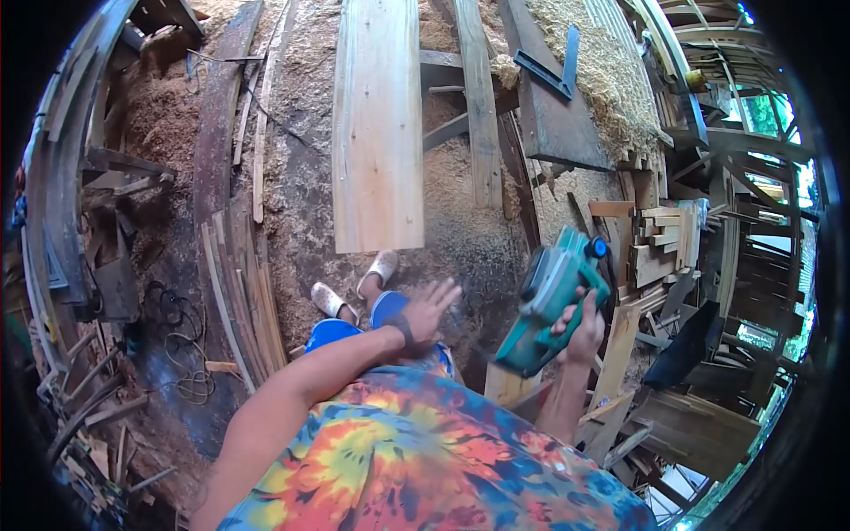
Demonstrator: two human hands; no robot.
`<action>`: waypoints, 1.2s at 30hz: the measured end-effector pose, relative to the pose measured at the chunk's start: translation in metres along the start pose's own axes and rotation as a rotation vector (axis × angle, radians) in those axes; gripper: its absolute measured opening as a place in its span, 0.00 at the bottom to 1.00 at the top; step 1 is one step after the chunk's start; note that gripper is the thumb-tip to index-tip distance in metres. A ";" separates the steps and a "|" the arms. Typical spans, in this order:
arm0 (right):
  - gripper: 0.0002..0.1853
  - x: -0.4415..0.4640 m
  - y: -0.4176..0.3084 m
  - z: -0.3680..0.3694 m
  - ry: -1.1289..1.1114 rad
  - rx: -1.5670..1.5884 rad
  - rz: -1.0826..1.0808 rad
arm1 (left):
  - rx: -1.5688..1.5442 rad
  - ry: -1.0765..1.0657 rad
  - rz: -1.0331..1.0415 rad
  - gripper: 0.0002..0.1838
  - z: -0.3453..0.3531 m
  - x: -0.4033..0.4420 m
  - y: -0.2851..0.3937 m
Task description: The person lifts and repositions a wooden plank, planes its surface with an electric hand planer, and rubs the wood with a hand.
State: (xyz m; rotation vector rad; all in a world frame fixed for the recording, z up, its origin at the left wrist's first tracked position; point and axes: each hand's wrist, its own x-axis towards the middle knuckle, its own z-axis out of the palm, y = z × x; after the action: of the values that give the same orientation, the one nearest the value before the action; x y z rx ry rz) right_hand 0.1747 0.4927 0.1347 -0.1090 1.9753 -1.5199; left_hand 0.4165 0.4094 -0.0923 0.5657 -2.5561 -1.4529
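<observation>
My right hand (580, 332) is wrapped around the handle of a green handheld power tool (546, 305), shaped like an electric planer, with a round blue knob. The tool is held tilted to my right, and its underside is hidden. My left hand (427, 311) reaches in front of my body with its fingers spread and nothing in it. A dark band circles that wrist. Beyond the hand lies a long pale wooden board (379, 133), its near end just past my feet.
Narrower planks (478, 106) lie right of the board. A dark metal square (556, 66) rests on a dark beam (567, 128). Wood shavings (602, 71) cover much of the ground. Stacked strips (243, 292) lie left, near loose cords (190, 354). Offcuts (668, 234) are piled right.
</observation>
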 end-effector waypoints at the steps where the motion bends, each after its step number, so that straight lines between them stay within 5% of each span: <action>1: 0.30 -0.020 0.007 -0.003 -0.027 0.000 0.004 | 0.056 -0.162 0.041 0.55 0.007 -0.008 -0.016; 4: 0.32 -0.069 0.016 0.005 -0.125 0.104 0.067 | 0.135 -0.645 0.032 0.42 0.003 -0.041 -0.035; 6: 0.33 -0.095 0.021 0.012 -0.204 0.129 0.086 | 0.143 -0.742 0.014 0.28 0.004 -0.064 -0.053; 9: 0.31 -0.105 0.042 0.032 -0.338 0.132 0.126 | 0.235 -0.771 -0.237 0.21 -0.002 -0.092 -0.070; 15: 0.35 -0.121 0.078 0.094 -0.546 -0.087 -0.047 | 0.393 -0.409 -0.787 0.15 -0.048 -0.173 -0.113; 19: 0.36 -0.118 0.086 0.116 -0.638 -0.149 -0.077 | 0.227 -0.081 -1.004 0.12 -0.077 -0.236 -0.131; 24: 0.32 -0.115 0.098 0.134 -0.627 -0.169 -0.046 | 0.100 0.197 -1.067 0.18 -0.054 -0.301 -0.179; 36: 0.28 -0.087 0.073 0.157 -0.635 -0.178 -0.030 | -0.095 0.319 -1.077 0.17 -0.078 -0.252 -0.149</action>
State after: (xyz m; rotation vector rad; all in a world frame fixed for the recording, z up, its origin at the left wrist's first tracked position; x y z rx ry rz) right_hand 0.3483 0.4218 0.0865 -0.6181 1.5835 -1.1319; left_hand 0.7096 0.3774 -0.1641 2.1512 -1.9131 -1.4797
